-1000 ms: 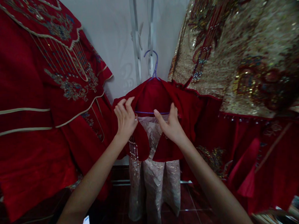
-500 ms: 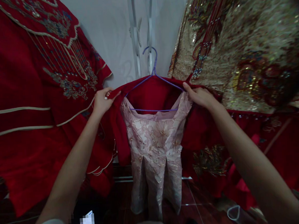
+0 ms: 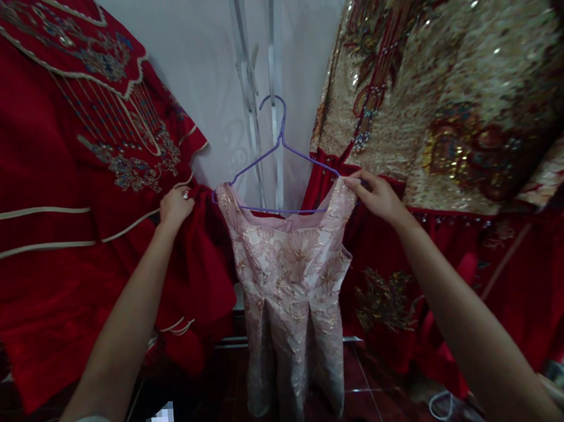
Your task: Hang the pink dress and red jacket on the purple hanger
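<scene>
A pale pink dress (image 3: 289, 261) with a floral pattern hangs in front of me on a purple wire hanger (image 3: 282, 134). Its straps sit over both ends of the hanger. My right hand (image 3: 379, 197) pinches the dress's right-side strap near the hanger's tip. Out to the left of the dress, my left hand (image 3: 177, 208) is closed on the edge of a plain red garment (image 3: 209, 273), which droops below it. A ring shows on that hand. The hanger's hook is beside the metal uprights; whether it catches on one I cannot tell.
An embroidered red gown (image 3: 45, 174) with beaded fringe fills the left side. A gold sequined garment (image 3: 410, 114) hangs at right over red fabric. Behind stand metal uprights (image 3: 272, 46) and a pale wall (image 3: 181, 45). Below is a dark tiled floor (image 3: 363, 371).
The red garment behind the dress has come away from the hanger and bunched to the left, with my left hand moving left and down. The wall now shows through the hanger.
</scene>
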The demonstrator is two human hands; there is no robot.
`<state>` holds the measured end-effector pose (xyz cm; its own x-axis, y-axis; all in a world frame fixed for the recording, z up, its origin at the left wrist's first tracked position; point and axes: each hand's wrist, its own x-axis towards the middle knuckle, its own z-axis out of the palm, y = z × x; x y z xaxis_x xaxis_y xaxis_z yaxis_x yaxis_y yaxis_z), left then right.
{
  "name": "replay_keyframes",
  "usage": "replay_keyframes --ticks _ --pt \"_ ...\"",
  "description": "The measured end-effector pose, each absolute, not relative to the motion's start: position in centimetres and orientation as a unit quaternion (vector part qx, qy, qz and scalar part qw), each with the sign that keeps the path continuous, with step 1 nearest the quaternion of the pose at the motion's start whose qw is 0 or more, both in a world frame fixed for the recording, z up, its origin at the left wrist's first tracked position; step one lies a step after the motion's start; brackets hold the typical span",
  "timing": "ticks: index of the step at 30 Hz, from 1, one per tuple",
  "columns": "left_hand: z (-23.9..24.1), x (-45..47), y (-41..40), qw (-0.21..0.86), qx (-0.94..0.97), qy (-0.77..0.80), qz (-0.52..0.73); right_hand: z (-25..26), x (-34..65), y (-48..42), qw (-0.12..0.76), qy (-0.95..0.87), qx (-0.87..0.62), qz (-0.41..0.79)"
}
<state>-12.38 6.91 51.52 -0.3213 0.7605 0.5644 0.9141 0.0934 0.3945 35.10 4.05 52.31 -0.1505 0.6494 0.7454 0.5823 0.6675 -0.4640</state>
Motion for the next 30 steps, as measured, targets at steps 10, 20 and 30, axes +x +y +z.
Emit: replay_keyframes --ticks 10,20,30 --pt "48.6 -16.2 0.3 0.077 -0.815 -0.511 -0.261 51.8 34.8 4.0 0.53 -0.738 -0.413 0.056" --pt "52.6 -7.5 4.7 0.036 -0.827 -0.376 -0.416 51.9 34.8 3.6 0.528 -0.738 -0.419 0.019" --pt "52.7 -6.7 8.2 0.104 -0.815 -0.435 -0.368 51.9 34.9 4.0 0.526 -0.748 -0.404 0.019"
